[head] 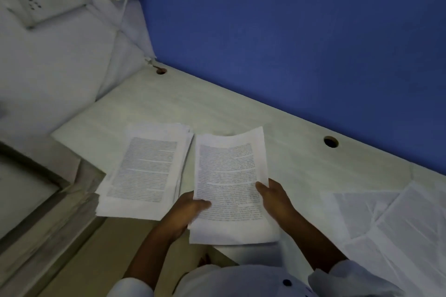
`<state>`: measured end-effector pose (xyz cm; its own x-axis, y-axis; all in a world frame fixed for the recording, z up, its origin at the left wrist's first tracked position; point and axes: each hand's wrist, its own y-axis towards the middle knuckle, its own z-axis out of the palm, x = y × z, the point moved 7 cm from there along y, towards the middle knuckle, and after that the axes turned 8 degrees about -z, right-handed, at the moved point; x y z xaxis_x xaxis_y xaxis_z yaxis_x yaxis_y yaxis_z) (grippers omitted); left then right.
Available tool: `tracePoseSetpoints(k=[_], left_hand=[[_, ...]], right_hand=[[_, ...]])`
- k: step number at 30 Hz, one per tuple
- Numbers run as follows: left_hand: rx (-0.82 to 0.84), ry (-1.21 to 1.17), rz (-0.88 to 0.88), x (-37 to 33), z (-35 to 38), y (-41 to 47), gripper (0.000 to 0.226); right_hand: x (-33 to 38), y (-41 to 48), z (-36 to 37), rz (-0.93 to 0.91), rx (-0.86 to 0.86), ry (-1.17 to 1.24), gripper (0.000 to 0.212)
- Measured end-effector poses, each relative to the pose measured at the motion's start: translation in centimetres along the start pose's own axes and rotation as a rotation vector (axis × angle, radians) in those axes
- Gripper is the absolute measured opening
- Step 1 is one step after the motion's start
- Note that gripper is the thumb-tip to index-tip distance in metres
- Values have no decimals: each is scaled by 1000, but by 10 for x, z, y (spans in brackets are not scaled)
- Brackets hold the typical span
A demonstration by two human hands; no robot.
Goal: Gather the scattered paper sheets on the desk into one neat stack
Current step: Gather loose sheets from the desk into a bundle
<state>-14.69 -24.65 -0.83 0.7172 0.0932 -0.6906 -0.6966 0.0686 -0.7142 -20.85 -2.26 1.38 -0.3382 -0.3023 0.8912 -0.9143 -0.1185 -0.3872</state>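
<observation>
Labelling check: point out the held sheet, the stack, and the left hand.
held sheet [229, 171], head view, middle of printed text.
stack [147, 169], head view, top page's text block.
left hand [190, 210], head view, back of hand.

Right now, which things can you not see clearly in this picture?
- Printed text on the held white paper sheet: blurred, head view.
- Sheet count in the white paper stack: edges too fine.
- Loose white sheets at right: cut by the frame edge.
- Left hand fingers: under the sheet.
</observation>
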Motion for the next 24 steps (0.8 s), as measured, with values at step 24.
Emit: tracePoseSetpoints(k=[24], left_hand=[[-894,521,206,-28,-229,-18,28]], right_hand=[[13,48,160,202,439,-41,19]])
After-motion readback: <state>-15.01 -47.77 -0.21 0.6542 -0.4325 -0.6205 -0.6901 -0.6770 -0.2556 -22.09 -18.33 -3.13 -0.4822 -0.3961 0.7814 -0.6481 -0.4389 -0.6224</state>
